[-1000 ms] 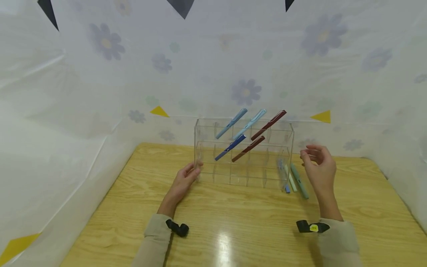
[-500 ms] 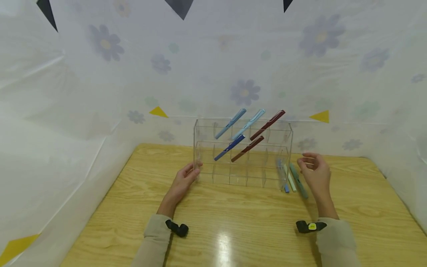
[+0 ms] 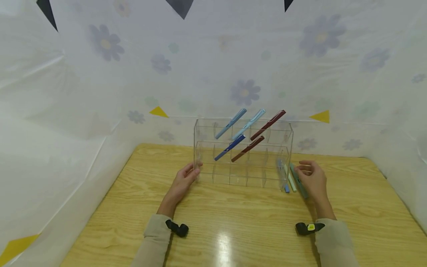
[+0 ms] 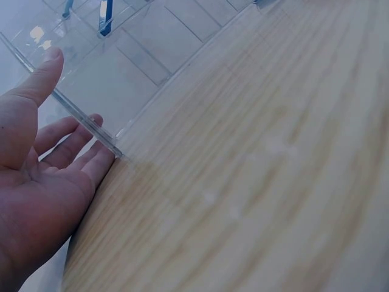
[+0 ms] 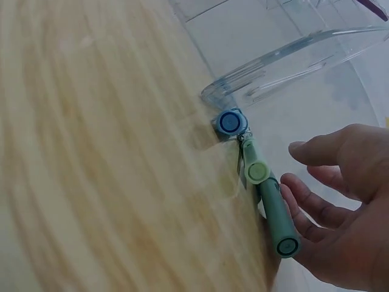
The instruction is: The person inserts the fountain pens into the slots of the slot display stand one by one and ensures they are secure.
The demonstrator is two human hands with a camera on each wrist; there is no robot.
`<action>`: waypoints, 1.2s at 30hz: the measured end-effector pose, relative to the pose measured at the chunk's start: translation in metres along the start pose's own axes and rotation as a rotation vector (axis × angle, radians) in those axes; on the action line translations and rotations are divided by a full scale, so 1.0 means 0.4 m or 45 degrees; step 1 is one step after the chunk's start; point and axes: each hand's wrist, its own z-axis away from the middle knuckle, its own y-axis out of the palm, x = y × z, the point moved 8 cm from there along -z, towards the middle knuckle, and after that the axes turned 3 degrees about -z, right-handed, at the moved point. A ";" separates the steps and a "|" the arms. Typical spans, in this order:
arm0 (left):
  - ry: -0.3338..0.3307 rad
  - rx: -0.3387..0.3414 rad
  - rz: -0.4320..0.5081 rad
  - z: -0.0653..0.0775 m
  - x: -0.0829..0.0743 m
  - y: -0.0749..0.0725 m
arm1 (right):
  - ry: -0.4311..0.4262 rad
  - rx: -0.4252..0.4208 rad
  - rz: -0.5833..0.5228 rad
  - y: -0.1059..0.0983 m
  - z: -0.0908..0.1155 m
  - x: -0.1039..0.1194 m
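Thumb and fingers parted, the nearer right hand (image 3: 313, 181) hovers just beside a dark green pen (image 3: 300, 184) at its nine o'clock, the barrel angled eleven to five on the tabletop (image 3: 253, 215), as the left hand (image 3: 181, 183) grips the clear rack's (image 3: 238, 178) nine-o'clock end.

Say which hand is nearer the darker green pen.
Right: the right hand is by the darker green pen; the left hand is at the opposite end of the rack.

A clear plastic tiered rack (image 3: 238, 177) stands on the wooden table (image 3: 200, 226), slim blue and dark-red pens (image 3: 248, 149) in its upper two tiers, slim blue and green pens (image 3: 291, 181) beside its right end.
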 end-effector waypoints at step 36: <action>0.017 0.007 0.002 0.002 -0.003 0.002 | 0.028 -0.046 0.089 -0.036 0.005 0.020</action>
